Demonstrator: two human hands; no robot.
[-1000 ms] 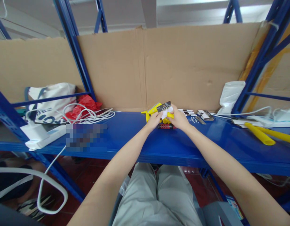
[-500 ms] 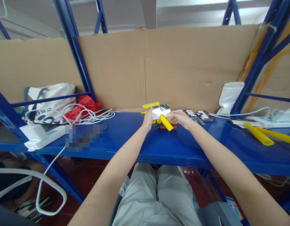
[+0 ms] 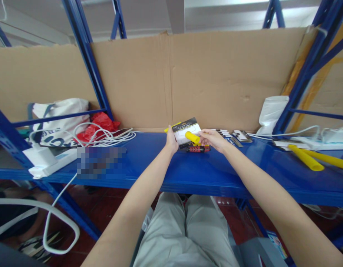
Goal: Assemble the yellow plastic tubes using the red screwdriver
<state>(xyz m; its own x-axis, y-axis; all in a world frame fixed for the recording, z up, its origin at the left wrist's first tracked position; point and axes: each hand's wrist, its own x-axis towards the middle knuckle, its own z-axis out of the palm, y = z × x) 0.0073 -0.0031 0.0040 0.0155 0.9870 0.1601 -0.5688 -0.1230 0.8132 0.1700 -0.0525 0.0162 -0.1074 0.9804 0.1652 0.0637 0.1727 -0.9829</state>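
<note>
My left hand (image 3: 171, 140) grips the left edge of a flat black-and-white printed card (image 3: 181, 129), holding it tilted above the blue shelf. A short yellow tube (image 3: 193, 137) juts out from the front of the card towards me. Behind the card's upper left edge a yellow strip shows; the rest of it is hidden. My right hand (image 3: 211, 139) is closed, its fingertips pinched at the card's right edge, close beside the tube's end. Just below lies a red-and-black handled tool (image 3: 198, 149) on the shelf, partly covered by the card.
Small printed cards (image 3: 241, 136) lie to the right of my right hand. Yellow tubes (image 3: 307, 158) rest at the far right. A power strip (image 3: 54, 163), coiled white cable (image 3: 112, 138), red bag (image 3: 100, 122) and cloth bag (image 3: 60, 115) occupy the left. A cardboard sheet (image 3: 215, 78) stands behind.
The card has turned so its printed face shows more fully, with its upper right corner raised. The yellow tube has swung up and left, uncovering more of the red-and-black tool.
</note>
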